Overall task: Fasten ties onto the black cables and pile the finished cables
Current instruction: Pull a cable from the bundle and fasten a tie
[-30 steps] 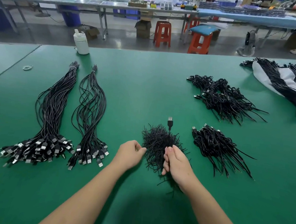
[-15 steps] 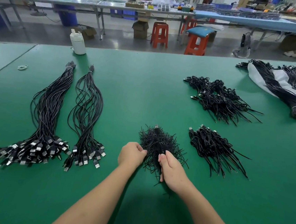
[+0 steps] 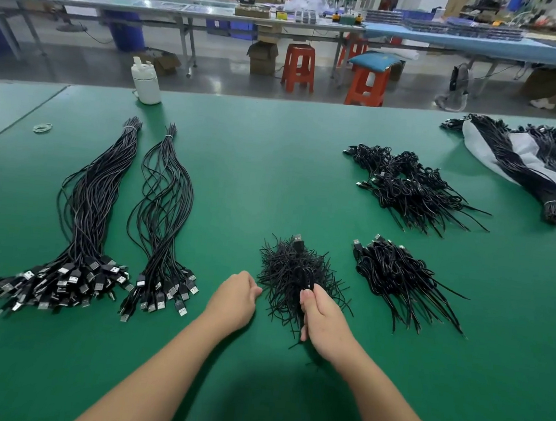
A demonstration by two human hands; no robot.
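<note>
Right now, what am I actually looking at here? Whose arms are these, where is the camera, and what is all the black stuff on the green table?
There is no machine: these are a person's two bare arms, filmed by a camera worn on their head that looks down at a green worktable.

The right hand grips a folded black cable whose USB plug points away. Under it lies a heap of short black ties. The left hand is curled at the heap's edge; whether it pinches a tie is hidden.

To the left lie two long cable bundles, untied. To the right are two piles of finished cables, and farther right more bundles on a white bag. A white bottle stands at the far edge.
</note>
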